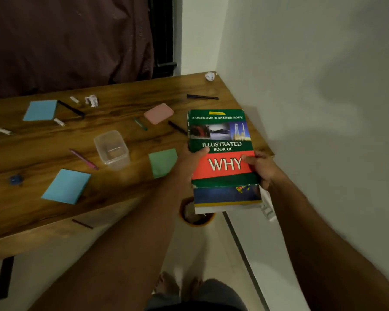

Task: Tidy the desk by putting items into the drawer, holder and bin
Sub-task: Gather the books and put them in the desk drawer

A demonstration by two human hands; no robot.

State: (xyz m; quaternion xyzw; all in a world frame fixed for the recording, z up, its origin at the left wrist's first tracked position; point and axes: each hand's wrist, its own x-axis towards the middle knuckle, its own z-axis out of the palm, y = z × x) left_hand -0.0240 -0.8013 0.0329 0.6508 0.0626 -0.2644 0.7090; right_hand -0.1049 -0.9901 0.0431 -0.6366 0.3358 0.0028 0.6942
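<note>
Starting at your far left, the table (pixel 126 108) carries white chalk-like sticks (pixel 3 131), a blue pad (pixel 41 110) at the back with a black pen (pixel 71 108) beside it, and a second blue pad (pixel 66 186) near the front edge, with a small blue object (pixel 15 180) to its left. Moving right, you have a crumpled paper (pixel 91 100) at the back, a pink pen (pixel 83 158), and a clear tub (pixel 111 149) standing empty, which looks like the holder. Further right lie a green pen (pixel 140 124), a pink case (pixel 159 113), a green pad (pixel 162 162), another black pen (pixel 202 97) and a second paper ball (pixel 209 76) in the far corner. Your left hand (pixel 190 161) grips the book (pixel 221 151) by its left edge, thumb on the cover; your right hand (pixel 259 168) holds the right edge, fingers curled around it. The book is lifted over the table's right end, its near end hanging past the edge above the orange bin (pixel 197 217) on the floor. You seem to be on the step of stowing the book. It likely belongs in the drawer, which is not in view, so your next move calls for carrying it there level and keeping both grips firm; do not let it drop toward the bin.
</note>
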